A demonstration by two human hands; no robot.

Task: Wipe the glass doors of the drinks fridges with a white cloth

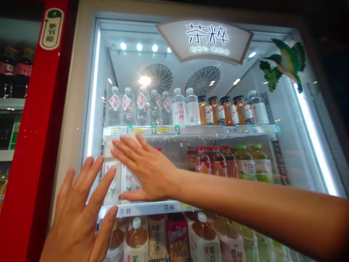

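Note:
I face the glass door [289,120] of a lit drinks fridge. My right hand [144,167] lies flat on the glass at the middle shelf, fingers stretched out and pointing left. It presses on a white cloth [108,147] that shows at the fingertips. My left hand [81,211] rests lower left, near the door's left frame, with its fingers spread and nothing in it. Behind the glass under my hands stand white-labelled bottles [112,183].
The top shelf [191,129] holds clear water bottles [178,107] and orange drinks [226,111]. Red-capped and green-capped tea bottles [231,162] fill the middle shelf, with larger bottles [201,236] below. A red fridge frame [29,127] stands to the left. A bird sticker [286,63] sits at the upper right.

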